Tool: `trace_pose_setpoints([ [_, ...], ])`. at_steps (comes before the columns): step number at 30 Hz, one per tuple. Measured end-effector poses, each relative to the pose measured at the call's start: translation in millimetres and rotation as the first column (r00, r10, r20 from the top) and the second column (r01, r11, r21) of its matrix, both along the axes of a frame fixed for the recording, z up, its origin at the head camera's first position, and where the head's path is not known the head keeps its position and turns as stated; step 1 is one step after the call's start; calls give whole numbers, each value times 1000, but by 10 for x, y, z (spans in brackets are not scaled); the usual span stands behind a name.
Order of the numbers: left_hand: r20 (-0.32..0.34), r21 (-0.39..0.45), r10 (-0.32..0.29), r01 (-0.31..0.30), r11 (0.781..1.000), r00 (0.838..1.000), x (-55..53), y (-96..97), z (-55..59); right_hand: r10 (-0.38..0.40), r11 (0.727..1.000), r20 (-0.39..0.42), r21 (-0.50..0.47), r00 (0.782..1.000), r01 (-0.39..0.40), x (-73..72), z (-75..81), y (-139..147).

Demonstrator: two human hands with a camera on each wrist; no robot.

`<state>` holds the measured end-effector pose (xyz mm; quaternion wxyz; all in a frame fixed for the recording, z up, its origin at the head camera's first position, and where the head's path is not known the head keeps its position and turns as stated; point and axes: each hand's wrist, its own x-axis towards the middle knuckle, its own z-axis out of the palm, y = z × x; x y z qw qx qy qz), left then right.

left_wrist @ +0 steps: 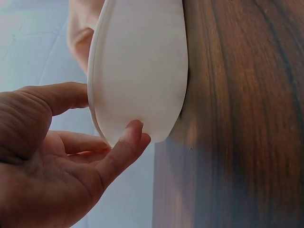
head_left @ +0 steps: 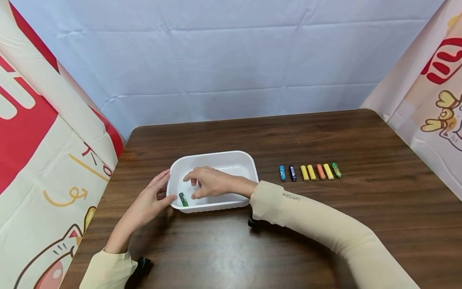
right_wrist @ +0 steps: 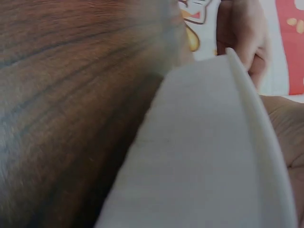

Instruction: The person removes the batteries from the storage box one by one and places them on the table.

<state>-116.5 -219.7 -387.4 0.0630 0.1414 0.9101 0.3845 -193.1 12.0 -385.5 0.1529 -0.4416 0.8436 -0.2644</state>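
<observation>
A white plastic tray (head_left: pixel 231 205) stands on the wooden table. My left hand (head_left: pixel 149 200) grips its left end, with the thumb at the rim and the fingers against the outer wall; the left wrist view shows this hand (left_wrist: pixel 61 156) close up. One green battery (head_left: pixel 183 199) lies in the tray's near left corner. My right hand (head_left: pixel 211 182) hovers inside the tray, right of that battery and apart from it. Its fingers are loosely bent, thumb spread from them, with nothing visible between. In the right wrist view the tray wall (right_wrist: pixel 199 142) hides most of this hand.
Right of the tray, several batteries stand in a row on the table (head_left: pixel 306 224): a light blue battery (head_left: pixel 282 173), a dark blue battery (head_left: pixel 292 173), yellow ones, an orange battery (head_left: pixel 321 171) and a green-yellow battery (head_left: pixel 337 170). A pale cloth (head_left: pixel 231 60) hangs behind the table.
</observation>
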Motion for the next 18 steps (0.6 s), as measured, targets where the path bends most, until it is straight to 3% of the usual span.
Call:
trace_pose_setpoints([
  [13,9,20,-14,14,1000,1000,-9,23,4,-11,997,42,73,999,8,32,-89,-169],
  [18,-4,30,-19,19,999,1000,-12,19,-10,-12,993,3,120,1000,11,48,-174,-208],
])
